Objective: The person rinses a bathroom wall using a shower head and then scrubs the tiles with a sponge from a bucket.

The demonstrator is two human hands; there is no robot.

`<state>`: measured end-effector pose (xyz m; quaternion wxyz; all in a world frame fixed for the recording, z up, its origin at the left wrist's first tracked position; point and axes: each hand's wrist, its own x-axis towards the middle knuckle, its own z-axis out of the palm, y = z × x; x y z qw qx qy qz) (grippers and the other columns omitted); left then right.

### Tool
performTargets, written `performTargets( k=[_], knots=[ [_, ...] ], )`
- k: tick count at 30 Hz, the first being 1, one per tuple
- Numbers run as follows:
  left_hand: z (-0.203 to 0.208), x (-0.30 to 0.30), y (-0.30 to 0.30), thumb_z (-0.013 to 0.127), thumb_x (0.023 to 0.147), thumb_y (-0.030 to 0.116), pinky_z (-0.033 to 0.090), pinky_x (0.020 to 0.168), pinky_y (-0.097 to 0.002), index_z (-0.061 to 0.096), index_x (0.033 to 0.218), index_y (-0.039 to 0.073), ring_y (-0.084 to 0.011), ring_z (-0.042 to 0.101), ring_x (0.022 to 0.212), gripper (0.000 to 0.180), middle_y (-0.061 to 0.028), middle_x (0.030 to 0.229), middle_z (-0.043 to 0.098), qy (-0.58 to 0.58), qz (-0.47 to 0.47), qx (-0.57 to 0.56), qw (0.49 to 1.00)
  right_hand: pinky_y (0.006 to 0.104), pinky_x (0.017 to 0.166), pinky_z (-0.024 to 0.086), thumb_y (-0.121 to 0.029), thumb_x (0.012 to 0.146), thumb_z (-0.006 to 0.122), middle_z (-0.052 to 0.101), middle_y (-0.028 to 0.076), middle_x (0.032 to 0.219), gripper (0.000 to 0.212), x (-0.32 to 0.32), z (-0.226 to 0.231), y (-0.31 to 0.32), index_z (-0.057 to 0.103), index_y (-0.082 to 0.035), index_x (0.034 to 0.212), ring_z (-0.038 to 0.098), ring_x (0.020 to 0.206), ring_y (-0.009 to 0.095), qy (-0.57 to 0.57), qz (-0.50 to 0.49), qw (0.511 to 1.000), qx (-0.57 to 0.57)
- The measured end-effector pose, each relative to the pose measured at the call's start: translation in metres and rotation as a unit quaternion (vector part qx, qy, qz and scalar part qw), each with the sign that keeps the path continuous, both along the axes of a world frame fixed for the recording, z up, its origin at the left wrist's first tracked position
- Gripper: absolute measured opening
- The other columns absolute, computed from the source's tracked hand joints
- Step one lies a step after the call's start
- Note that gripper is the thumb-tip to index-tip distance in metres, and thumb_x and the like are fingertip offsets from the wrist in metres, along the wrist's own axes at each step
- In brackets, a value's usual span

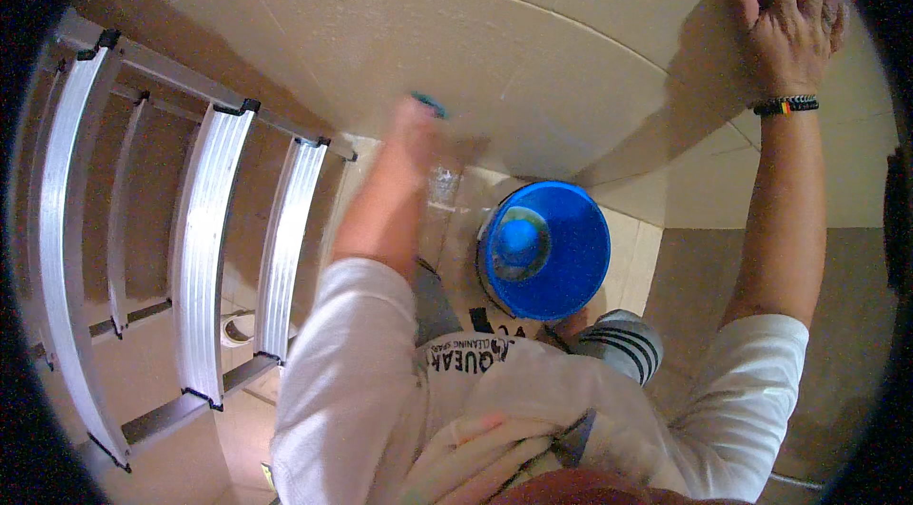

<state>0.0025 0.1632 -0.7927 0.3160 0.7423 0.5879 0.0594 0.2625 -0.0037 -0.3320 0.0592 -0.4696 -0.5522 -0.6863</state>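
My left hand (pixel 416 131), smeared by motion, is closed around a small dark teal pad (pixel 429 105), perhaps a scouring pad, against the beige tiled wall (pixel 533 58). Only the pad's edge shows past my fingers. Wet-looking streaks and small drops mark the tiles around and above it. Higher up on the right, my right hand (pixel 791 29) lies flat on the wall with its fingers spread, holding nothing. A dark beaded bracelet circles that wrist. Below and between my arms stands a round blue bucket (pixel 582 248) with some liquid in the bottom.
An aluminium ladder (pixel 202 248) with wide steps takes up the left side, close to my left arm. A pale round roll (pixel 238 328) shows behind its steps. My foot in a grey striped sock (pixel 623 345) is beside the bucket on the tiled floor (pixel 623 253).
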Motion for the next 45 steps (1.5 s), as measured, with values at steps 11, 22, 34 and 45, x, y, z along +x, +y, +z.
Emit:
performTargets(
  k=[11,22,34,45],
  knots=[
    [0.024,0.105,-0.074,0.041,0.073,0.014,0.023,0.089,-0.0387,0.029,0.112,-0.007,-0.0319,0.03,0.106,0.046,-0.02,0.115,0.034,-0.275,0.24,0.04,0.93,0.0446,0.095,0.015,-0.043,0.078,0.037,0.027,0.014,0.127,0.05,0.006,-0.001,-0.002,0.042,-0.011,0.115,0.022,0.119,0.031,-0.001,0.016,1.0,0.015],
    [0.114,-0.022,-0.011,0.041,0.073,0.006,0.023,0.091,-0.0338,0.018,0.12,-0.006,-0.0287,0.032,0.104,0.053,-0.0214,0.116,0.029,-0.423,0.31,0.103,0.845,0.0437,0.095,0.017,-0.045,0.079,0.035,0.03,0.016,0.125,0.051,0.045,0.002,-0.005,0.043,-0.009,0.114,0.024,0.117,0.032,-0.067,-0.037,0.997,0.031],
    [0.127,0.102,-0.099,0.04,0.059,0.004,-0.002,0.098,-0.0435,-0.005,0.118,-0.017,-0.0432,-0.006,0.118,0.077,-0.0334,0.124,-0.008,-0.315,0.209,0.197,0.905,0.0426,0.094,0.019,-0.044,0.079,0.035,0.031,0.017,0.124,0.051,0.016,-0.002,0.003,0.043,-0.007,0.114,0.025,0.117,0.033,-0.05,0.036,0.998,0.014],
    [0.171,0.15,-0.153,0.046,0.06,0.023,0.007,0.094,-0.0553,0.029,0.111,-0.018,-0.0496,0.012,0.113,0.067,-0.0358,0.12,0.019,-0.06,-0.056,0.336,0.938,0.0448,0.095,0.016,-0.046,0.078,0.036,0.027,0.016,0.126,0.052,0.005,-0.001,-0.007,0.042,-0.009,0.115,0.022,0.118,0.032,0.007,-0.031,0.999,-0.017]
  ],
)
